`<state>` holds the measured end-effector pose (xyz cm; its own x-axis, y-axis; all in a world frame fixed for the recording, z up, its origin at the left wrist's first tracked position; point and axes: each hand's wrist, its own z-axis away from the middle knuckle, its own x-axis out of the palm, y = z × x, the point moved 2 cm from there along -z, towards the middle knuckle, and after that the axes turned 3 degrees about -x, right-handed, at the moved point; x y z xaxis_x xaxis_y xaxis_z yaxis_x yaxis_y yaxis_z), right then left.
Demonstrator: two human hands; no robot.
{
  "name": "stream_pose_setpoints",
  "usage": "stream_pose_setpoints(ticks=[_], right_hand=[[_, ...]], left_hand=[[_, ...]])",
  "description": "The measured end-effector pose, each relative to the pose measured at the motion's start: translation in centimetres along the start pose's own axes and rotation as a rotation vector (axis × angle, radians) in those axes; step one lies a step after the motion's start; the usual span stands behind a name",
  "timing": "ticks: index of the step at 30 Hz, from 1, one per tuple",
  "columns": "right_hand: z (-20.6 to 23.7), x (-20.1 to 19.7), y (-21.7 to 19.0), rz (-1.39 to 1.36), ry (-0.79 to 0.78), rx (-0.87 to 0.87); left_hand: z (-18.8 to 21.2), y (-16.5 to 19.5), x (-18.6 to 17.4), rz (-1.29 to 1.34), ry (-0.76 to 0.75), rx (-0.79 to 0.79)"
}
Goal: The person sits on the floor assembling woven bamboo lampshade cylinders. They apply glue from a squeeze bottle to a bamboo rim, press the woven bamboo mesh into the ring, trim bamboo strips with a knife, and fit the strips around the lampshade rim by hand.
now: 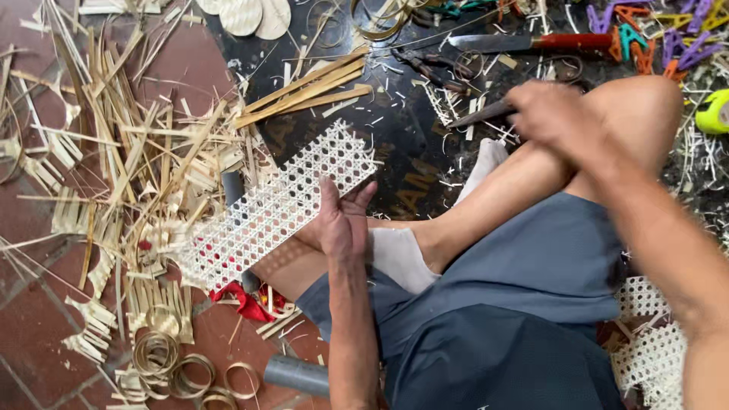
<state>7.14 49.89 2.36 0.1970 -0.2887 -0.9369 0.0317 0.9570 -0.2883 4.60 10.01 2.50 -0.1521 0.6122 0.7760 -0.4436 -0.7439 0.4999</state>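
Head view: the left hand (339, 220) lies flat, fingers stretched out, pressing the near end of a white woven cane panel (277, 206) against the person's bent knee. The panel runs slanted from lower left to upper right, over a heap of bamboo strips (144, 159) on the red tiled floor (30, 326). The right hand (554, 114), blurred, is closed around the handle of a dark pointed tool (482, 115) whose tip points left, above the raised right knee. Beyond it a red-handled knife (531, 42) lies on the black mat (402, 159), near coloured plastic clips (653, 38). Coiled bamboo rings (163, 364) sit at lower left, beside a grey tube (296, 374).
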Motion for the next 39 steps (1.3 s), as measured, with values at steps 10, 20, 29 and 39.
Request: stream_pose_setpoints(ticks=[10, 20, 29, 39], right_hand=[[-5.7, -2.0, 3.4, 0.549, -0.102, -0.397], [-1.5, -3.4, -5.2, -0.363, 0.186, -0.31], [3.7, 0.5, -18.2, -1.46, -0.119, -0.184], [3.5, -1.0, -19.2, -1.446, -0.086, -0.191]], left_hand=[[0.5, -0.1, 4.3, 0.052, -0.015, 0.099], [0.1, 2.3, 6.5, 0.039, -0.092, 0.27], [0.4, -1.1, 8.9, -0.09, -0.031, 0.249], [1.2, -2.9, 8.3, -0.1, -0.016, 0.123]])
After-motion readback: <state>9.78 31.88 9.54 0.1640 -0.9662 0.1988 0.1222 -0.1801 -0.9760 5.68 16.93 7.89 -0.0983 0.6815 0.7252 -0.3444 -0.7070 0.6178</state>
